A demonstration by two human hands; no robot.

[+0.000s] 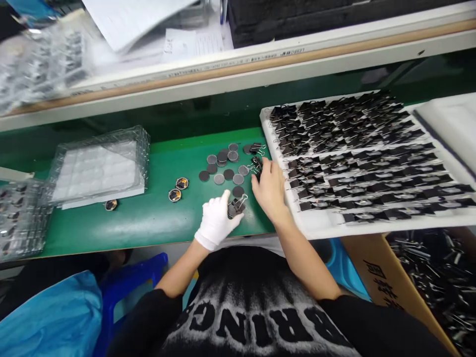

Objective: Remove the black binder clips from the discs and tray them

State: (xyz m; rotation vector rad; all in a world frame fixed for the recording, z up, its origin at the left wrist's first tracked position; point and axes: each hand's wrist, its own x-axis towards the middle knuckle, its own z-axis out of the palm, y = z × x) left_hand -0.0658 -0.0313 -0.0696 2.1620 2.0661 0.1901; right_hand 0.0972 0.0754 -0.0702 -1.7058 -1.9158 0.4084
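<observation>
Currently at the bench, by item, with hazards.

Left hand [217, 218], white-gloved: thumb and forefinger closed on a black clip with a round disc [233, 210], low over the green tabletop [148, 225], near its front edge. Hazard: smooth glove cloth may let the disc slip; a drop so near the edge could end on the floor.

Right hand [270, 191], bare: fingertips at a small cluster of clips [256, 166], just beside the tray; whether they grip or merely touch cannot be told. Hazard: wire handles could snag one another, so lifting one may drag its neighbour.

Loose discs [228, 174], grey and black, scattered ahead of the hands, some overlapping. Hazard: a sweeping wrist could scatter them; overlapped pieces could be picked up two at once, or scratched by rubbing.

White tray [316, 232], to the right, bearing rows of clips [372, 171], closely set. Hazard: the right forearm passes close to its corner; a knock could shift the rows.

Two round patterned pieces [178, 189], left of the glove. Hazard: a stray elbow might nudge them.
</observation>
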